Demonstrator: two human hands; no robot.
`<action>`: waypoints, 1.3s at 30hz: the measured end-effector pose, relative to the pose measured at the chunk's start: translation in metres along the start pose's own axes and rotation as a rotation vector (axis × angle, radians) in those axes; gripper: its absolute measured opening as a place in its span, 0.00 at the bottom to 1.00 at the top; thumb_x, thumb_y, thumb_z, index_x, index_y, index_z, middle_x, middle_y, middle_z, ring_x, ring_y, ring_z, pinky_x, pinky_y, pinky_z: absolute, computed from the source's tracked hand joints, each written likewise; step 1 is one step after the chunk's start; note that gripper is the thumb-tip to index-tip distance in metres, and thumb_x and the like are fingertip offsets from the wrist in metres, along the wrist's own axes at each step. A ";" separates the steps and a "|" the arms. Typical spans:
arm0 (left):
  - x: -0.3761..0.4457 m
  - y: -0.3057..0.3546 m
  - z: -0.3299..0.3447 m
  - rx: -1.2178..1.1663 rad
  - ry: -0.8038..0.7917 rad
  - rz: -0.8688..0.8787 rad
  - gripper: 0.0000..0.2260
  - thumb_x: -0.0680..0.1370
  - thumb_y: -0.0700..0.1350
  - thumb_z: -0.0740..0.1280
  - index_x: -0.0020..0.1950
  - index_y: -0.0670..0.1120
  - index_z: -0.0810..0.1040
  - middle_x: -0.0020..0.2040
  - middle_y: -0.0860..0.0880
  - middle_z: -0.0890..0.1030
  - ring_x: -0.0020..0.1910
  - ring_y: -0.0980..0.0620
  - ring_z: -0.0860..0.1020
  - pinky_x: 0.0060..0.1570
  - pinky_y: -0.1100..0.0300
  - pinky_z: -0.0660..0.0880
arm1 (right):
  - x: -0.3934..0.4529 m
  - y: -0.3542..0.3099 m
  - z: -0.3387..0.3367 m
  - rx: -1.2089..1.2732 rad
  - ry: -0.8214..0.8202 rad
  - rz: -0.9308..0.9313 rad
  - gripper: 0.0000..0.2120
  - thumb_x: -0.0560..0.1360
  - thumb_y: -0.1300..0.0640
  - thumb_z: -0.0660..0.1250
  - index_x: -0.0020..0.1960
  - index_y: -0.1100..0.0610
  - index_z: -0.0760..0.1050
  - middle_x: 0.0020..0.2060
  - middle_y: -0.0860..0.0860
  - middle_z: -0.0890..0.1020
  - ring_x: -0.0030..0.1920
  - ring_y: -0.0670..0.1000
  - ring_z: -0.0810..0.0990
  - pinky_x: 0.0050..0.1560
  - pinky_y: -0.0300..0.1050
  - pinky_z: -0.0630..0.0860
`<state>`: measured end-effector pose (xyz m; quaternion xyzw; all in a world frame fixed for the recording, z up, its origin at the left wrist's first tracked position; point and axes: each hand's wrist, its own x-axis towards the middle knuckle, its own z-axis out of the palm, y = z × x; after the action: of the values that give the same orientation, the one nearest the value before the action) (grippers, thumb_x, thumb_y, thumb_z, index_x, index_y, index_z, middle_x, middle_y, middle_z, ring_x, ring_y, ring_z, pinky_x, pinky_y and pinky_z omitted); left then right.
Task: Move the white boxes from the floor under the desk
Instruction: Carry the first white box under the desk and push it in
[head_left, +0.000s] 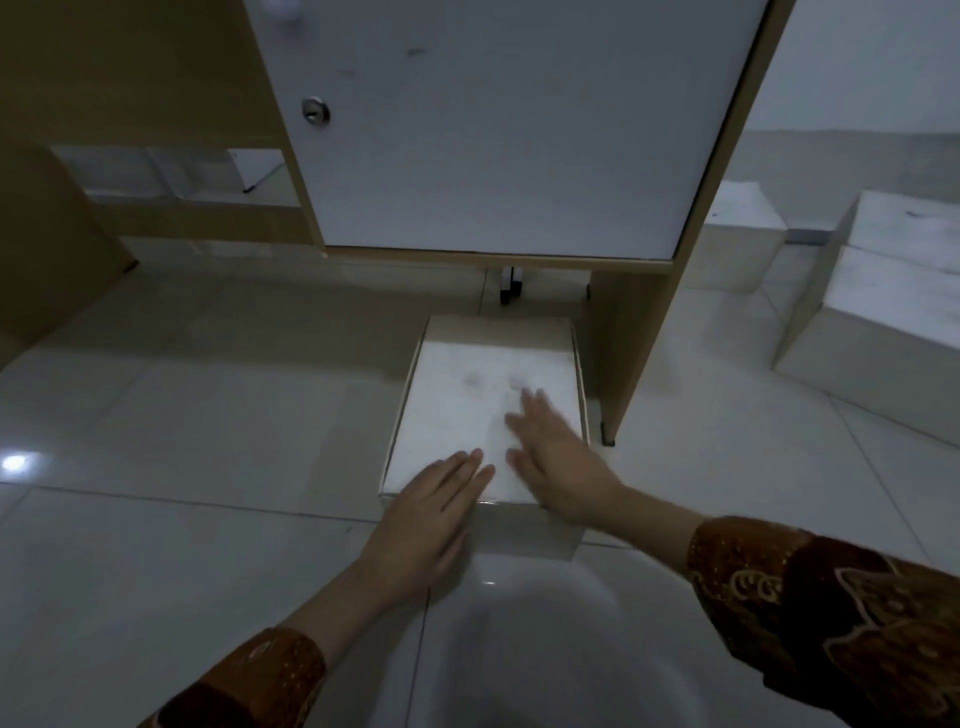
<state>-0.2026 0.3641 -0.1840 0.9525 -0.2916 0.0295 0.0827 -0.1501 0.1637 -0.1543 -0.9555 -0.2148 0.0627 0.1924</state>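
A white box (467, 395) lies on the tiled floor just in front of the desk's cabinet (493, 156), its far end under the cabinet's bottom edge. My left hand (426, 519) rests flat on the box's near left corner, fingers stretched out. My right hand (556, 457) lies flat on the lid near the right side, fingers spread. Neither hand grips anything. More white boxes (171, 174) sit far back under the desk at the left.
The desk's wooden side panel (654, 322) stands right of the box. Beyond it on the floor are a small white box (743, 234) and a stack of larger white boxes (883, 291). A brown panel (47, 234) closes the left side.
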 end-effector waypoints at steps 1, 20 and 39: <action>0.008 -0.003 0.001 0.013 0.002 0.018 0.30 0.70 0.40 0.65 0.73 0.43 0.65 0.73 0.44 0.68 0.72 0.46 0.66 0.69 0.54 0.63 | -0.009 -0.002 0.006 -0.056 -0.063 -0.028 0.28 0.80 0.43 0.45 0.77 0.55 0.53 0.78 0.53 0.48 0.78 0.51 0.44 0.75 0.47 0.45; 0.146 -0.001 0.015 0.165 0.003 -0.102 0.32 0.77 0.30 0.52 0.76 0.42 0.39 0.79 0.44 0.40 0.78 0.48 0.40 0.74 0.55 0.37 | 0.006 0.057 0.019 -0.521 0.032 0.131 0.52 0.62 0.53 0.73 0.76 0.63 0.46 0.75 0.62 0.54 0.75 0.61 0.53 0.71 0.64 0.56; 0.190 0.037 0.001 0.256 -0.128 -0.347 0.25 0.80 0.39 0.53 0.76 0.41 0.51 0.76 0.37 0.56 0.75 0.38 0.57 0.72 0.47 0.57 | 0.015 0.084 -0.037 -0.338 -0.184 -0.053 0.39 0.77 0.50 0.60 0.77 0.57 0.39 0.78 0.57 0.42 0.77 0.57 0.41 0.76 0.53 0.41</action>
<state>-0.0662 0.2295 -0.1595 0.9910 -0.1221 -0.0087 -0.0534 -0.0962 0.0874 -0.1539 -0.9585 -0.2639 0.1077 0.0105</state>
